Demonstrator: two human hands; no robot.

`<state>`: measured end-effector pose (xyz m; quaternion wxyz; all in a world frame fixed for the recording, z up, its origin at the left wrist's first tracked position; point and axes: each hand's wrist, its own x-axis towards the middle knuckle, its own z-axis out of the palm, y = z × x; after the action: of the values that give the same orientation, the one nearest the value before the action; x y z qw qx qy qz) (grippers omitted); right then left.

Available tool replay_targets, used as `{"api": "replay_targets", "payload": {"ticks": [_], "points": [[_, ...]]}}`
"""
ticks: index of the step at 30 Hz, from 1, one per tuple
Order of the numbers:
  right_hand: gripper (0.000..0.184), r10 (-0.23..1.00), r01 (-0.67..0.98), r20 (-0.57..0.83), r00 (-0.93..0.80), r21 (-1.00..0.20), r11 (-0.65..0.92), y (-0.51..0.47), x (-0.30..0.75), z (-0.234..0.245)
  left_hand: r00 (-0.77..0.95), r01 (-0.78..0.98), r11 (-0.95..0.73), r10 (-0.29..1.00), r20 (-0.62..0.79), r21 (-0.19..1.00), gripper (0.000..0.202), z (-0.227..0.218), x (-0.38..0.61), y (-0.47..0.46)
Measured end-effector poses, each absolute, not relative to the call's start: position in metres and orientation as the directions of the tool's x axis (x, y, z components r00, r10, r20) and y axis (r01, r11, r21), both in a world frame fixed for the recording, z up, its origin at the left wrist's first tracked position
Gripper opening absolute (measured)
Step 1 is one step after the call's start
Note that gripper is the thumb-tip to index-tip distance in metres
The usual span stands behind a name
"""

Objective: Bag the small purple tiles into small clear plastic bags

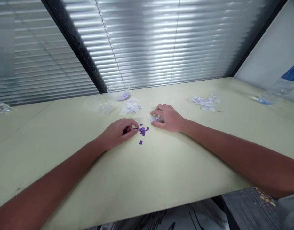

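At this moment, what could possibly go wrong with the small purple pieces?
The purple pieces lie loose at the fingertips of the left hand, so a quick sweep might scatter them. One separate piece lies apart from the cluster and could be overlooked. The right hand is at clear plastic close by, which might brush the cluster if dragged.

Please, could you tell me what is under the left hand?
Beside the fingers of the left hand, small purple squares show on the pale table. The curled hand covers the spot beneath, so I cannot tell whether anything lies there.
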<state>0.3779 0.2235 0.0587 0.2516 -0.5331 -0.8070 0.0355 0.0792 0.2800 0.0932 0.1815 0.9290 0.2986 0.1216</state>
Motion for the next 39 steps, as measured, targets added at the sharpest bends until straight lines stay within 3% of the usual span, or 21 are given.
{"api": "replay_targets", "payload": {"ticks": [39], "points": [[0.042, 0.878, 0.839, 0.372, -0.302, -0.333, 0.43, 0.2219, 0.3753, 0.0599, 0.788, 0.52, -0.745, 0.607, 0.102, 0.418, 0.03, 0.0904, 0.0765, 0.2813]]}}
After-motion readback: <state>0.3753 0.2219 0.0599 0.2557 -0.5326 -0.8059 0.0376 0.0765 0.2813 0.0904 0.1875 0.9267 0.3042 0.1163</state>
